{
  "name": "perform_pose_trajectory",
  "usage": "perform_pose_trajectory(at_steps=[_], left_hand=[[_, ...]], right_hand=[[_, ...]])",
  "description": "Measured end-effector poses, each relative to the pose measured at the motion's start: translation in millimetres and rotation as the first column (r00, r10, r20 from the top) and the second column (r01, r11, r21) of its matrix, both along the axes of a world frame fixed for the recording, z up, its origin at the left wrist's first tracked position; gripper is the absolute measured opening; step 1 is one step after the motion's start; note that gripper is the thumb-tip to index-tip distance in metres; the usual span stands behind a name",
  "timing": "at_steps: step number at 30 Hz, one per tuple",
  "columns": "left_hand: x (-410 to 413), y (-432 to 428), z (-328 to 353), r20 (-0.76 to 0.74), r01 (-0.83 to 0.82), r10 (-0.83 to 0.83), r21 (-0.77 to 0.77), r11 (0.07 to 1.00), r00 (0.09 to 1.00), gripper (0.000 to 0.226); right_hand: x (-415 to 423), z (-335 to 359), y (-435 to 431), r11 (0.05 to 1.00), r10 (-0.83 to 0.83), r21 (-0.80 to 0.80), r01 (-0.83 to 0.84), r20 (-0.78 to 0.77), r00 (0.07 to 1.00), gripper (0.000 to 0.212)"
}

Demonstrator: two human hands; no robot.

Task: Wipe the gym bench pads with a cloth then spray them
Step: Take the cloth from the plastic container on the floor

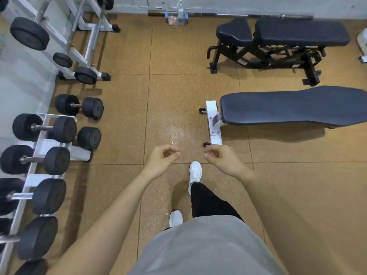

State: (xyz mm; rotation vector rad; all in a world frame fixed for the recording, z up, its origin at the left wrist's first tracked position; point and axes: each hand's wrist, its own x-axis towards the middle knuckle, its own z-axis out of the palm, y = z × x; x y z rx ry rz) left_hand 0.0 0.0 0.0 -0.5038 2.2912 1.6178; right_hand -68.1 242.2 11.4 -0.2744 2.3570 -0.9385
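Note:
A flat bench with a long dark pad on a white frame lies at the right. Behind it stands an adjustable black bench with a seat pad and a back pad. My left hand and my right hand hang over the floor in front of me, fingers loosely curled, holding nothing. The right hand is just in front of the flat bench's white foot. A clear spray bottle with a pinkish cloth stands by the far wall. Both hands are well apart from it.
A white dumbbell rack with several black dumbbells runs along the left. A white plate rack stands at the back left. A barbell lies along the far wall. Brown rubber floor stretches between racks and benches.

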Motion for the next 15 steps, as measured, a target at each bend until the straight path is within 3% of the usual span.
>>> perform_pose_trajectory(at_steps=[7,15], left_hand=[[-109,-1,-10,0.156,0.039,-0.033,-0.038,0.999,0.987,0.011],[-272,-47,17,0.12,-0.032,0.042,-0.083,0.996,0.992,0.016]], right_hand=[[-115,-24,-19,1.0,0.027,0.003,-0.027,0.129,0.991,0.026],[-286,-20,-62,0.994,0.11,0.014,-0.112,0.102,0.989,0.022]])
